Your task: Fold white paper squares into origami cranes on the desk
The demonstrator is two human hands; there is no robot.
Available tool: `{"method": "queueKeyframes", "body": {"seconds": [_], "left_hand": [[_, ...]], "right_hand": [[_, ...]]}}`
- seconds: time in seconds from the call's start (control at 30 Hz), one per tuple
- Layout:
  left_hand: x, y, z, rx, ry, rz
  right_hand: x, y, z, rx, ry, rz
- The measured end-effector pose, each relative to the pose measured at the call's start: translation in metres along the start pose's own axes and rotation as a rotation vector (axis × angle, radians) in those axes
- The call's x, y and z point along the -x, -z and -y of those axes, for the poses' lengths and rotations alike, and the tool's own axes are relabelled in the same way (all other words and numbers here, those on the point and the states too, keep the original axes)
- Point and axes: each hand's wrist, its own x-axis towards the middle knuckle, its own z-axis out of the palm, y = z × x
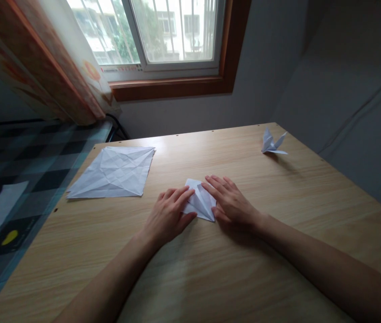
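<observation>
L grip (167, 211), R grip (231, 201) spread on folded ppr (202, 204); creased sheet (116, 172) L, origami (270, 146) far R

A pale wood-grain tabletop (177, 278). Toward its far left corner lies a flat, creased sheet of white paper (119, 175); near the middle, a small folded white paper (203, 205); near the far right corner, an origami crane (270, 144). Left of the tabletop, a dark checked cloth (55, 148) carries loose paper (6, 202).
</observation>
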Motion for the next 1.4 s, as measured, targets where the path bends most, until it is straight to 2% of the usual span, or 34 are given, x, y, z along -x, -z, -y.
{"method": "queueKeyframes", "body": {"seconds": [0.13,0.2,0.3,0.43,0.57,0.67,0.8,1.07,1.27,1.4], "left_hand": [[0.001,-0.002,0.001,0.055,0.031,-0.045],[0.0,-0.003,0.001,0.089,0.033,-0.077],[-0.001,-0.002,0.001,0.088,0.017,-0.083],[-0.002,0.0,0.0,0.027,-0.042,-0.081],[-0.003,0.001,-0.001,-0.003,-0.07,-0.102],[-0.002,0.0,-0.001,-0.014,-0.096,-0.109],[-0.002,-0.002,0.0,0.017,-0.136,-0.078],[-0.003,0.001,-0.002,0.016,-0.14,-0.1],[-0.003,-0.001,-0.001,-0.037,-0.219,-0.098],[-0.002,-0.001,-0.001,-0.011,-0.185,-0.105]], "right_hand": [[-0.004,-0.003,-0.003,-0.006,0.151,0.007],[-0.005,-0.004,-0.004,-0.002,0.167,0.025],[-0.004,-0.001,-0.003,0.027,0.114,0.014],[-0.001,0.005,0.001,0.117,0.087,-0.08],[0.0,0.006,-0.001,0.169,-0.015,-0.157],[-0.001,0.004,-0.006,0.074,-0.06,-0.089],[-0.002,0.004,-0.009,-0.056,-0.042,-0.007],[0.0,0.002,-0.011,-0.128,-0.059,-0.041],[0.0,-0.001,-0.012,-0.134,-0.071,-0.053],[-0.001,-0.001,-0.013,-0.137,-0.067,-0.06]]}}
